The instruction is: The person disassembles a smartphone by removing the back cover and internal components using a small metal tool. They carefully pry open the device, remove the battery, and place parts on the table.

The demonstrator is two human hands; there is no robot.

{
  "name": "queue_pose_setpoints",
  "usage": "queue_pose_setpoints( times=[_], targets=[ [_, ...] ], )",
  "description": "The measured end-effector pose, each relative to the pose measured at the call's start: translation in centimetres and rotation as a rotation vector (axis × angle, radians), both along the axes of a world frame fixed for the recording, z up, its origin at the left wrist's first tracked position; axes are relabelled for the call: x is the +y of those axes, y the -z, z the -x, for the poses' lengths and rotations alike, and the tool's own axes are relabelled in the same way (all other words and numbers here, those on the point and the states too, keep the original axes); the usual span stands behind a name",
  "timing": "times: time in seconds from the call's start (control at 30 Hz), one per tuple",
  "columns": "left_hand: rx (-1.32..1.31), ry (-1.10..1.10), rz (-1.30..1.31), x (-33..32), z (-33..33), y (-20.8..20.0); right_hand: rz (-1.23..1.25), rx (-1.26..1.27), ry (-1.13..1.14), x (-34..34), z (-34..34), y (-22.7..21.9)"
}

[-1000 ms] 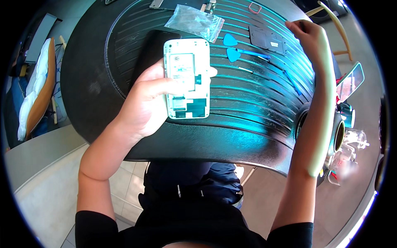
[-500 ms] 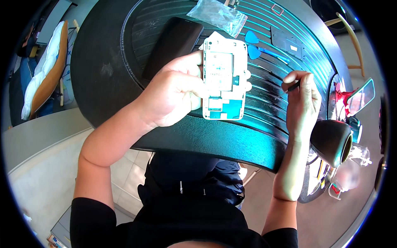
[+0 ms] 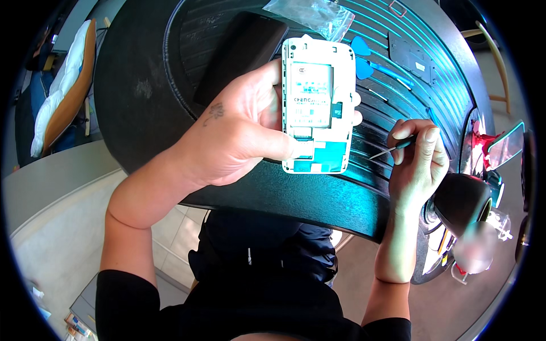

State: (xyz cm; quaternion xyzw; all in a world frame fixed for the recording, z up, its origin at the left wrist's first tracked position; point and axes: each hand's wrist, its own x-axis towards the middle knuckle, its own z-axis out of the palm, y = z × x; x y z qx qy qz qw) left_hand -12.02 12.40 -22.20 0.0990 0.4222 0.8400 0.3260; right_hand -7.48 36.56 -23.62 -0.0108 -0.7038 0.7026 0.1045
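Note:
A white smartphone (image 3: 315,108) with its back off is held up over the table, showing the bare inner side with a labelled rectangular area and a teal circuit board at the lower end. My left hand (image 3: 239,125) grips it from the left side. The left thumb lies over the card-slot area, while fingertips show past the right edge. To the right, my right hand (image 3: 418,162) is closed round the dark handle of a small screwdriver (image 3: 388,152). Its thin metal shaft points left toward the phone, with the tip apart from it.
Beyond the phone lie blue pry picks (image 3: 360,46), a blue pry tool (image 3: 392,77), a dark flat panel (image 3: 409,59) and a clear plastic bag (image 3: 313,14). A dark case-like object (image 3: 242,57) sits behind my left hand. At right stand a black cup-shaped vessel (image 3: 460,202) and a red stand (image 3: 482,145).
The phone appears larger and slightly lower right. My left thumb has shifted onto its card-slot area. My right hand has lowered and turned, bringing the screwdriver's shaft into view.

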Motion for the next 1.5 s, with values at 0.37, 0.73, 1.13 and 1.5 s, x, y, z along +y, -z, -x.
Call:
queue_pose_setpoints(
  times=[0.37,0.73,1.13,1.5],
  targets=[
    [-0.014,-0.014,0.003,0.1,-0.1,0.0,0.084,0.213,-0.158,-0.5,-1.0,-0.6],
    [-0.023,-0.013,0.028,0.3,-0.2,0.0,-0.353,0.448,-0.288,-1.2,-1.3,-1.7],
    [0.035,-0.029,0.039,0.3,-0.4,-0.3,-0.371,0.482,-0.288,-1.0,-1.5,-1.6],
    [0.021,-0.027,0.033,0.3,-0.5,-0.3,-0.420,0.441,-0.231,-1.4,-1.6,-1.8]
  ],
)
